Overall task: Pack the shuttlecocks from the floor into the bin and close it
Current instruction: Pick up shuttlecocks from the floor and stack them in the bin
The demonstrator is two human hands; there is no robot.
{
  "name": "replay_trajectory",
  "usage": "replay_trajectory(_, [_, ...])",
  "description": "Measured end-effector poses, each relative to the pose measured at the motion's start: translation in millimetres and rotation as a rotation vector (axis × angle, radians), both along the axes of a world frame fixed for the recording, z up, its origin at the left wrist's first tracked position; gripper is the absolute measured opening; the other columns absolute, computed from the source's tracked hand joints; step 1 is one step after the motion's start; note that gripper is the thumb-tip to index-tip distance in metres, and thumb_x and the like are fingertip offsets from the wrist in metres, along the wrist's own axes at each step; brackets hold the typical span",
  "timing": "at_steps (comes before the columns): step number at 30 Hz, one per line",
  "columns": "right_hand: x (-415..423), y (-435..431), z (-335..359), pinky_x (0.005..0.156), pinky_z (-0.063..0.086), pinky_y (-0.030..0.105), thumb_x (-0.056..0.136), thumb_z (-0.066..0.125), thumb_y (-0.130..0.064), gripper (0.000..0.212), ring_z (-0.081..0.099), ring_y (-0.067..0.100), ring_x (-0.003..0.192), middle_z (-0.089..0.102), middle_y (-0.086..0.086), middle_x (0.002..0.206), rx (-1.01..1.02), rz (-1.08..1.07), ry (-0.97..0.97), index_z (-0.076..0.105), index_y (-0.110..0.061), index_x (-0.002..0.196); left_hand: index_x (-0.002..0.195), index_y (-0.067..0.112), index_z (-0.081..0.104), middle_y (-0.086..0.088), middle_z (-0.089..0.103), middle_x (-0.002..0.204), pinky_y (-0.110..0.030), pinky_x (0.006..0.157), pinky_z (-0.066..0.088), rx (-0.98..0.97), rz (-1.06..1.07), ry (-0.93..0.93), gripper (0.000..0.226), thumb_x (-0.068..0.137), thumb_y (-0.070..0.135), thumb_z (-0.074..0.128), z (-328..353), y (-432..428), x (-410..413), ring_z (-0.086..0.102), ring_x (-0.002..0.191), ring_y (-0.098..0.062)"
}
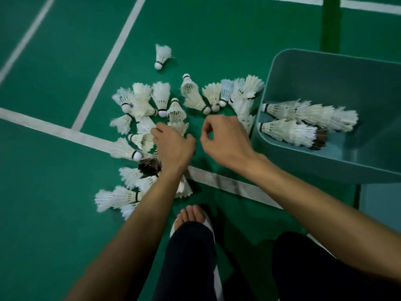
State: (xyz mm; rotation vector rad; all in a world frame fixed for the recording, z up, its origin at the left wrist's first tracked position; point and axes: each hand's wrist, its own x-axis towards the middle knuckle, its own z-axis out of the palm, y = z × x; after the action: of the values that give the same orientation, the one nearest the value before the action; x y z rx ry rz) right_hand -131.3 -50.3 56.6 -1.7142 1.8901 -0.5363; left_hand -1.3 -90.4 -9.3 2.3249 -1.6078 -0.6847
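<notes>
Early on: two nested stacks of shuttlecocks (303, 120) in the open bin (368, 170), most shuttlecocks (160, 98) scattered on the floor (54, 213), left hand (173, 146) fingers among them, grasp unclear, right hand (223, 140) curled, empty.

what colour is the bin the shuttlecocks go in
The open plastic bin is muted teal, seen in the head view.
</notes>
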Motion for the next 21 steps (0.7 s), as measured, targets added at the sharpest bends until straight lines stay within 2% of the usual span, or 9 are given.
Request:
replay_trajectory(2, [2,-3,-23,0.080,0.055,0.044,0.087,0.061,-0.020,0.013,0.061,0.026,0.094,0.067,0.006,0.096,0.097,0.014,0.097,0.064,-0.013,0.096,0.146,-0.002,0.028,-0.021,0.036,0.144,-0.047,0.100,0.044,-0.035,-0.035,-0.036,0.087,0.085,0.040,0.074,-13,-8,-4,0.043,0.130,-0.042])
replay_trajectory(4, [2,-5,-39,0.096,0.049,0.046,0.086,0.065,-0.020,0.031,0.050,0.031,0.116,0.057,0.013,0.121,0.195,0.017,0.251,0.058,-0.009,0.114,0.155,0.001,0.020,-0.022,0.035,0.148,-0.049,0.103,0.044,-0.036,-0.046,-0.043,0.098,0.086,0.044,0.075,-25,-18,-8,0.041,0.134,-0.042])
replay_trajectory(7, [3,-12,-48,0.118,0.029,0.055,0.077,0.076,-0.019,0.068,0.021,0.044,0.146,0.027,0.024,0.155,0.249,0.016,0.467,0.046,-0.005,0.136,0.163,0.014,0.004,-0.025,0.030,0.155,-0.051,0.103,0.047,-0.068,-0.094,-0.030,0.112,0.085,0.045,0.078,-38,-31,-11,0.043,0.134,-0.044])
replay_trajectory(9, [6,-22,-55,0.122,0.017,0.060,0.073,0.083,-0.019,0.079,0.007,0.049,0.152,0.014,0.028,0.162,0.238,-0.004,0.569,0.043,-0.004,0.140,0.164,0.028,-0.004,-0.026,0.023,0.160,-0.053,0.098,0.052,-0.129,-0.129,-0.047,0.117,0.085,0.042,0.080,-41,-39,-10,0.046,0.134,-0.047])
replay_trajectory(11, [7,-32,-61,0.122,0.017,0.062,0.073,0.084,-0.017,0.074,0.008,0.051,0.151,0.014,0.029,0.162,0.243,-0.056,0.629,0.046,-0.005,0.136,0.163,0.036,-0.001,-0.024,0.016,0.164,-0.054,0.094,0.053,-0.128,-0.157,-0.066,0.111,0.087,0.038,0.079,-42,-48,-7,0.044,0.137,-0.046])
replay_trajectory(13, [8,-38,-67,0.119,0.024,0.060,0.076,0.082,-0.016,0.067,0.017,0.049,0.148,0.020,0.029,0.159,0.313,-0.111,0.660,0.049,-0.005,0.133,0.161,0.033,0.019,-0.021,0.018,0.163,-0.053,0.092,0.053,-0.096,-0.202,-0.088,0.089,0.092,0.036,0.075,-42,-56,-2,0.046,0.135,-0.044])
replay_trajectory(16, [6,-37,-69,0.105,0.041,0.051,0.075,0.081,-0.011,0.056,0.036,0.041,0.133,0.039,0.024,0.142,0.313,-0.156,0.646,0.055,-0.005,0.124,0.137,0.021,0.049,-0.016,0.036,0.148,-0.042,0.076,0.051,-0.177,-0.240,-0.079,0.049,0.095,0.035,0.070,-38,-60,2,0.060,0.112,-0.038])
replay_trajectory(18, [3,-34,-68,0.100,0.041,0.048,0.075,0.078,-0.005,0.050,0.042,0.036,0.125,0.048,0.020,0.130,0.264,-0.146,0.627,0.056,-0.007,0.120,0.126,0.018,0.053,-0.012,0.045,0.137,-0.036,0.070,0.046,-0.228,-0.235,-0.059,0.040,0.095,0.036,0.068,-35,-56,0,0.063,0.101,-0.033])
replay_trajectory(21, [-1,-35,-59,0.106,0.034,0.051,0.079,0.070,-0.002,0.045,0.047,0.034,0.123,0.063,0.016,0.119,0.266,-0.144,0.608,0.056,-0.008,0.122,0.121,0.016,0.055,-0.008,0.058,0.124,-0.034,0.070,0.038,-0.249,-0.197,0.009,0.035,0.095,0.037,0.064,-31,-41,-7,0.062,0.098,-0.029])
